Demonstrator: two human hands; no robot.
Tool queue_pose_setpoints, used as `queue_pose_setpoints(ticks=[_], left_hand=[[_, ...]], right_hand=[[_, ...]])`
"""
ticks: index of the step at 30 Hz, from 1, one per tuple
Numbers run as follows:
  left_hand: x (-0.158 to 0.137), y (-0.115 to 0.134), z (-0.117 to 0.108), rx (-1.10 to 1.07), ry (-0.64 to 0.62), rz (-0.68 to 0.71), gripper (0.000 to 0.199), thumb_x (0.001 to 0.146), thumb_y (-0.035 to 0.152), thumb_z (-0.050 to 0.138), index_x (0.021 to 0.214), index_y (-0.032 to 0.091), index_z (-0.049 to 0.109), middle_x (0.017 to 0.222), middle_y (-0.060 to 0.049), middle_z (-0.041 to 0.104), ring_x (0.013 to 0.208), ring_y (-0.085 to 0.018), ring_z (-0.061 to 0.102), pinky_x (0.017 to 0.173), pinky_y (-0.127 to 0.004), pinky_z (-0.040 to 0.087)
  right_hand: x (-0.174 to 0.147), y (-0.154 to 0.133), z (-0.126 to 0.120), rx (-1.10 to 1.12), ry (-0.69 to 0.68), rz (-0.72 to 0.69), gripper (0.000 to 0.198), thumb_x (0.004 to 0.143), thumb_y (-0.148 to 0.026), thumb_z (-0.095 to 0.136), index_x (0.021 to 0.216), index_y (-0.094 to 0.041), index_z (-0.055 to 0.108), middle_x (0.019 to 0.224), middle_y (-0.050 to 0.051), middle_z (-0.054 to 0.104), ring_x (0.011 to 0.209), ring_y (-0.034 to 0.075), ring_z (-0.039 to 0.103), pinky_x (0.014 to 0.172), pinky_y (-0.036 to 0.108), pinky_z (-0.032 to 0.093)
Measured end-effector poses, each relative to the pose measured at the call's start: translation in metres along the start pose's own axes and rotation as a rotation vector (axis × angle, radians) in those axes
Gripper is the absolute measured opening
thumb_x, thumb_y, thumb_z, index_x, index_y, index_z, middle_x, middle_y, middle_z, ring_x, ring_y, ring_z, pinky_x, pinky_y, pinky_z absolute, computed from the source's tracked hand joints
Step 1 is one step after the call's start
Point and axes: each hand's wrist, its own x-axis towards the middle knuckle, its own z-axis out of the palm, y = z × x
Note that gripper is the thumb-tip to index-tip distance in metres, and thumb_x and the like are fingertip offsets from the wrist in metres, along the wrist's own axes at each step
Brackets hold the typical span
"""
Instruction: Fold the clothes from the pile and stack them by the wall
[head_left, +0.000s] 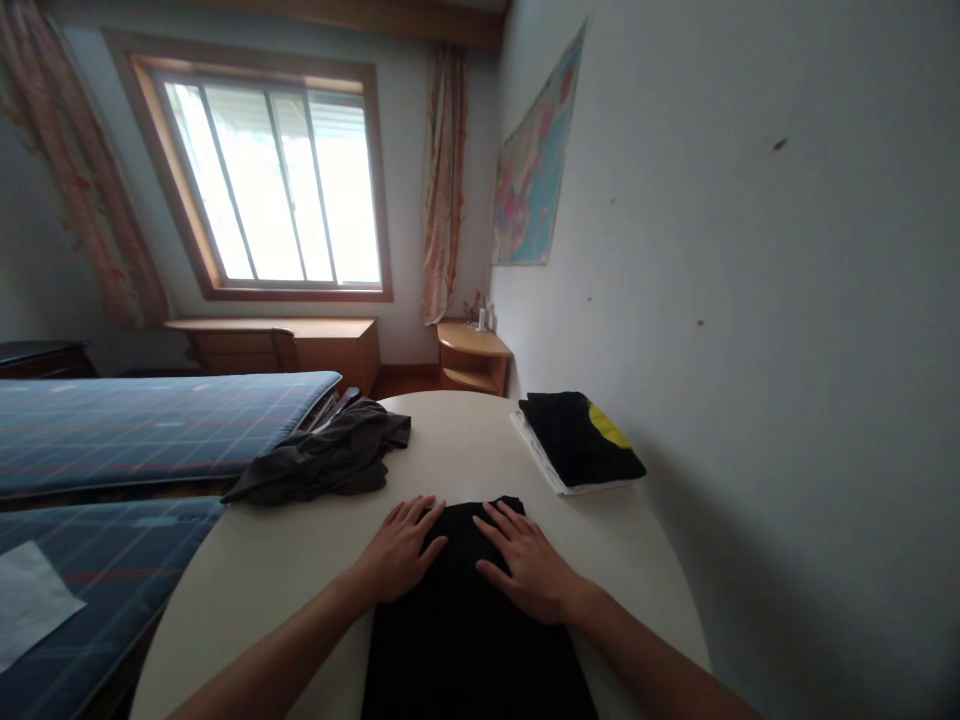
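Note:
A black folded piece of clothing point(469, 650) lies flat on the round cream table point(300, 600), its lower end running out of view. My left hand point(401, 550) rests on its far left edge, fingers spread. Over the far right part, my right hand point(529, 563) lies palm down with its fingers apart. Farther back on the right is a folded stack of black and white cloth point(577, 440) with a yellow patch. A crumpled dark grey garment point(330, 460) sits at the table's far left edge.
Two blue plaid mattresses point(150, 430) stand left of the table, with a white sheet point(34, 600) on the nearer one. A white wall point(787, 420) bounds the right side. Behind are a wooden desk point(337, 340), a small corner shelf unit point(472, 345) and a window point(285, 190).

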Motion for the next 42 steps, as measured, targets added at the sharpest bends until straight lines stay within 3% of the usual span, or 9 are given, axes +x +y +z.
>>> queue_pose_setpoints(ticks=[3,6,12,16,20,24,30,37,42], left_hand=[[0.003,-0.001,-0.014,-0.003,0.022,-0.047,0.047,0.093,0.039,0.049,0.136,0.02,0.054,0.132,-0.013,0.058,0.123,-0.027,0.053,0.109,-0.041,0.037],[0.01,-0.006,-0.035,0.006,-0.082,-0.108,0.045,0.085,0.041,0.057,0.123,0.017,0.062,0.122,-0.014,0.061,0.116,-0.029,0.057,0.105,-0.04,0.041],[0.03,-0.024,-0.056,-0.02,-0.283,-0.27,0.052,0.073,0.041,0.069,0.117,0.014,0.064,0.112,-0.014,0.068,0.107,-0.031,0.063,0.091,-0.035,0.048],[0.041,-0.031,-0.055,-0.079,-0.332,-0.305,0.041,0.066,0.035,0.074,0.102,0.015,0.069,0.1,-0.009,0.073,0.095,-0.027,0.068,0.075,-0.028,0.049],[0.045,-0.034,-0.055,-0.145,-0.362,-0.276,0.02,0.064,0.025,0.074,0.082,0.017,0.071,0.081,-0.002,0.074,0.08,-0.022,0.07,0.064,-0.024,0.046],[0.049,-0.035,-0.057,-0.169,-0.271,-0.286,0.026,0.066,0.021,0.073,0.091,0.018,0.071,0.083,-0.002,0.073,0.077,-0.02,0.069,0.063,-0.023,0.046],[0.063,-0.031,-0.071,-0.158,0.05,-0.288,0.026,0.077,0.02,0.066,0.103,0.019,0.066,0.1,-0.008,0.072,0.097,-0.025,0.066,0.08,-0.03,0.046],[0.062,-0.023,-0.091,-0.262,0.257,-0.209,0.021,0.083,0.023,0.057,0.104,0.02,0.061,0.094,-0.004,0.071,0.089,-0.021,0.067,0.079,-0.029,0.049],[0.032,-0.008,-0.095,-0.46,0.356,-0.118,0.022,0.079,0.034,0.058,0.097,0.02,0.06,0.088,-0.002,0.069,0.081,-0.02,0.064,0.074,-0.03,0.051]], right_hand=[[0.008,0.01,0.0,-0.029,0.057,0.006,0.057,0.097,-0.054,0.041,0.147,-0.026,0.044,0.155,0.008,0.041,0.142,0.028,0.033,0.115,0.049,0.026],[0.02,0.02,-0.008,-0.065,0.09,0.033,0.055,0.096,-0.046,0.046,0.144,-0.019,0.048,0.148,0.013,0.048,0.135,0.029,0.041,0.112,0.046,0.031],[0.048,0.047,-0.032,0.002,-0.027,0.154,0.054,0.085,-0.044,0.065,0.129,-0.014,0.062,0.132,0.016,0.06,0.125,0.029,0.052,0.107,0.036,0.037],[0.063,0.061,-0.04,0.085,-0.107,0.258,0.055,0.071,-0.044,0.078,0.115,-0.013,0.068,0.113,0.013,0.069,0.1,0.025,0.064,0.082,0.028,0.047],[0.071,0.069,-0.042,0.107,-0.189,0.311,0.04,0.063,-0.051,0.081,0.076,-0.014,0.071,0.071,0.005,0.068,0.071,0.022,0.063,0.058,0.026,0.04],[0.075,0.07,-0.049,0.149,-0.155,0.296,0.034,0.063,-0.045,0.082,0.067,-0.016,0.067,0.062,0.001,0.063,0.066,0.019,0.061,0.056,0.025,0.039],[0.083,0.068,-0.065,0.204,0.175,0.304,0.034,0.079,-0.034,0.073,0.105,-0.015,0.062,0.104,0.01,0.068,0.095,0.022,0.064,0.078,0.029,0.05],[0.075,0.066,-0.083,0.673,0.353,0.181,0.037,0.079,-0.04,0.072,0.099,-0.02,0.049,0.091,0.003,0.06,0.073,0.016,0.061,0.059,0.029,0.057],[0.039,0.055,-0.093,0.516,0.361,0.007,0.035,0.081,-0.047,0.068,0.097,-0.019,0.053,0.087,0.001,0.059,0.078,0.016,0.057,0.07,0.029,0.052]])
